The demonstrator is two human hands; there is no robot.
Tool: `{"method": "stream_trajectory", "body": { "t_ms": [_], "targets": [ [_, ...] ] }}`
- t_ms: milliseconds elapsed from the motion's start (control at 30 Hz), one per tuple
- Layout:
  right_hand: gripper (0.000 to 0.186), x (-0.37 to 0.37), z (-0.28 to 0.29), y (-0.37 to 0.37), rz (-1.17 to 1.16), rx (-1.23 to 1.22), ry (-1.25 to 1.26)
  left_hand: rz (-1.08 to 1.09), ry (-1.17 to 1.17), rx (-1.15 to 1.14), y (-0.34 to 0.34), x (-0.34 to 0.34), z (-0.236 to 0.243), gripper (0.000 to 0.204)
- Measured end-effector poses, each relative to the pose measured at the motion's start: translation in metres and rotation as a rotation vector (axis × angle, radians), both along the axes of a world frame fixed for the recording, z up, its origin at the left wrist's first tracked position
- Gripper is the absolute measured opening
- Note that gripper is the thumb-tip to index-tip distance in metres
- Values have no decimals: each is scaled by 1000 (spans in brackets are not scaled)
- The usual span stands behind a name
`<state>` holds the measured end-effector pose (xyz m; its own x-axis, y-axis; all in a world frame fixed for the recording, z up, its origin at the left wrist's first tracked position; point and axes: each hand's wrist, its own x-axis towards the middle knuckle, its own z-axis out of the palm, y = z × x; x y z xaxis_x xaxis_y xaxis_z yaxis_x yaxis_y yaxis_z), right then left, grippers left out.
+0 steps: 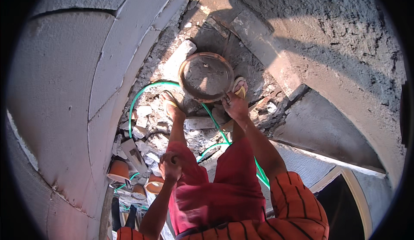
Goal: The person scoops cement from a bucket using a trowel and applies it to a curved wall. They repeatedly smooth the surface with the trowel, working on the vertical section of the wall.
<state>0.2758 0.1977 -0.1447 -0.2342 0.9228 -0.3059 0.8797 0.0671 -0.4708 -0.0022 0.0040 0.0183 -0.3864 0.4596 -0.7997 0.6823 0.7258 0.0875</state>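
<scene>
A round, shallow pan [205, 58] with a worn brownish rim lies between and just beyond my sandalled feet. Grey-brown material that looks like mortar covers its inside. My right hand [236, 106] reaches down and grips the pan's near right edge, with the fingers partly hidden. Beside my left knee, my left hand [170, 166] is curled into a loose fist, and I see nothing in it. A green hose [146, 87] curves in from the left and passes under or behind the pan, then reappears between my legs.
Rubble and a pale block [179, 59] surround the pan. Rough plastered walls [60, 67] close in on the left and right. A concrete ledge [276, 63] runs diagonally at the right. Orange-brown pots [118, 170] stand low on the left, near a board [134, 154].
</scene>
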Motion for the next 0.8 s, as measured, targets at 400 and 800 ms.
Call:
{"method": "stream_trajectory", "body": {
  "t_ms": [400, 800],
  "targets": [
    [30, 11, 168, 79, 331, -1030, 846, 99, 80, -38, 38, 57, 5, 21],
    [18, 230, 289, 135, -270, -453, 20, -76, 40, -98, 21, 62, -12, 19]
  ]
}}
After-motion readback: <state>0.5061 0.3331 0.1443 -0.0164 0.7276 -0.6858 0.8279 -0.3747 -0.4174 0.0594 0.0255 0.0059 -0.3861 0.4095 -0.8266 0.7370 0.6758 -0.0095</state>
